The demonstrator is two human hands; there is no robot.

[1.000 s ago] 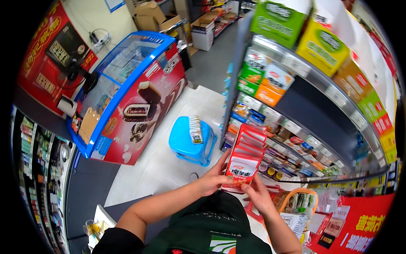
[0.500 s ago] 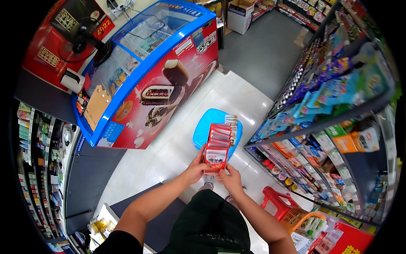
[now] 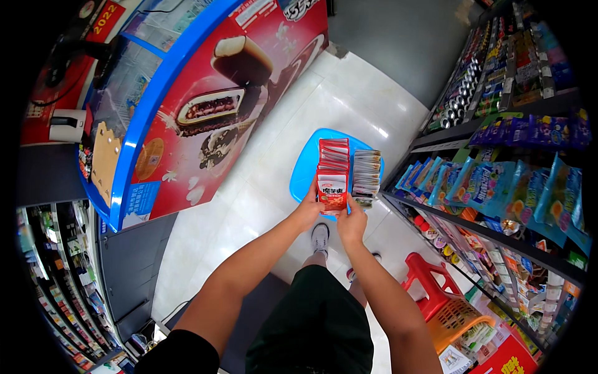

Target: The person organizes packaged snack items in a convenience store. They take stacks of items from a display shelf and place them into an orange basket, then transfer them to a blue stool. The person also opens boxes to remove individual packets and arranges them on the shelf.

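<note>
My left hand (image 3: 308, 210) grips the left edge of a row of red snack packets (image 3: 332, 192), with its fingers partly hidden. My right hand (image 3: 353, 221) is closed on the right edge of the same row, near its front. The packets overlap and lean in a line, the nearest one showing its red and white face. Beneath them is a bright blue plastic stool top (image 3: 304, 168). A second row of packets, brownish and silver-edged (image 3: 366, 174), lies just right of the red ones, on the stool's right side.
An ice cream freezer (image 3: 205, 143) with a blue rim stands at the left. Shelves of hanging snack bags (image 3: 486, 181) run along the right. A red stool (image 3: 430, 283) and an orange basket (image 3: 455, 324) sit at the lower right. My shoe (image 3: 320, 235) is on the tiled floor (image 3: 249, 206).
The view has shifted toward the stool. The red packets have moved left relative to the brownish row, which now shows fully beside them. Both hands keep hold of the red packets.
</note>
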